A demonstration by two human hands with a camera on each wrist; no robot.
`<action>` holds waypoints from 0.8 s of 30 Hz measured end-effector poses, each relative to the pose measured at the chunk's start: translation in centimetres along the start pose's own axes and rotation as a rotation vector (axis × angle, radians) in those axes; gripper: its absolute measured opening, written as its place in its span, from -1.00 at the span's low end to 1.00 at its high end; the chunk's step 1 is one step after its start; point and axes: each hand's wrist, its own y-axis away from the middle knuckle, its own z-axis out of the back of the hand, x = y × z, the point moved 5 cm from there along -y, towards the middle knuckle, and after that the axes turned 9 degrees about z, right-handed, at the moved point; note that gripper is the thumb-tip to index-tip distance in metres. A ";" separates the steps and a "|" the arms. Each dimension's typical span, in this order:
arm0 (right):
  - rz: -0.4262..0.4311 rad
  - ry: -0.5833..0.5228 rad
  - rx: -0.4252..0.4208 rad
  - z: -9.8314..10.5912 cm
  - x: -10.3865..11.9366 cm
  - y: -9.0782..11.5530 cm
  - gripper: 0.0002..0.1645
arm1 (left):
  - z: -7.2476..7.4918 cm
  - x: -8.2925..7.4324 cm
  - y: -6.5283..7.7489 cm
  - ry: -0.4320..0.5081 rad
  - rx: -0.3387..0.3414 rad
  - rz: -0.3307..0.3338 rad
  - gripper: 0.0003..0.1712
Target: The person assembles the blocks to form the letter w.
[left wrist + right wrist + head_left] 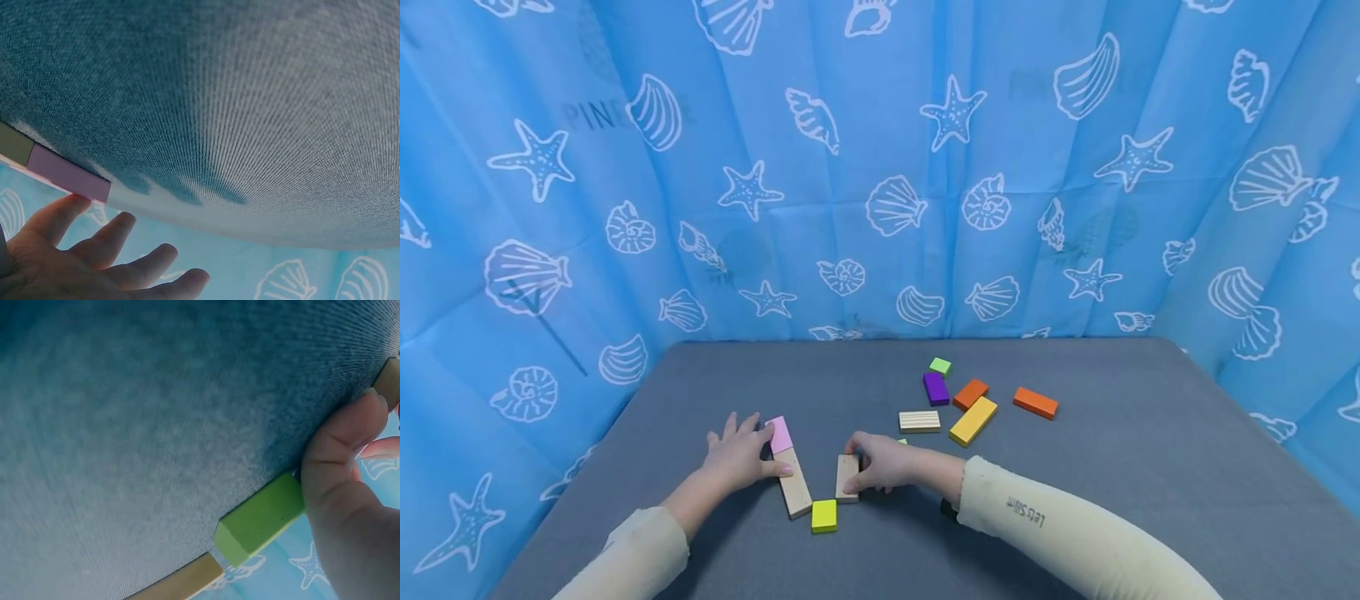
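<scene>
My left hand point(733, 454) has its fingers spread beside a pink block point(781, 435) and a plain wooden block point(793, 487), which lie end to end in a slanted line. Its index fingertip touches the pink block and its thumb lies on the wooden one; the left wrist view shows the other fingers point(109, 240) held off. A second wooden block point(847, 473) is pinched between thumb and index finger of my right hand point(887, 462). Between the two wooden blocks, nearer me, sits a yellow block point(823, 517). Mostly hidden behind the right hand is a green block point(259, 519).
Farther right on the grey-covered table point(1112, 467) lie a striped wooden block point(919, 422), a purple block point(936, 388), a small green block point(940, 366), an amber block point(973, 421) and two orange blocks, one point(1036, 402) set apart. A blue shell-print curtain point(880, 167) hangs behind the table.
</scene>
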 end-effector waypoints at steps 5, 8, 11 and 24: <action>0.004 0.001 0.007 -0.1 0.0 0.1 -0.57 | 0.1 0.0 0.1 -0.003 -0.001 -0.001 0.02; 0.004 0.002 0.011 -0.1 -0.1 0.1 -0.56 | 0.0 0.0 0.1 0.000 -0.002 -0.002 0.02; 0.003 0.005 0.014 -0.1 -0.2 0.0 -0.57 | 0.0 0.0 0.1 0.002 0.000 -0.004 0.01; 0.027 -0.093 0.010 0.6 -0.5 0.2 -0.47 | 0.0 -0.1 0.1 0.008 0.008 0.004 0.01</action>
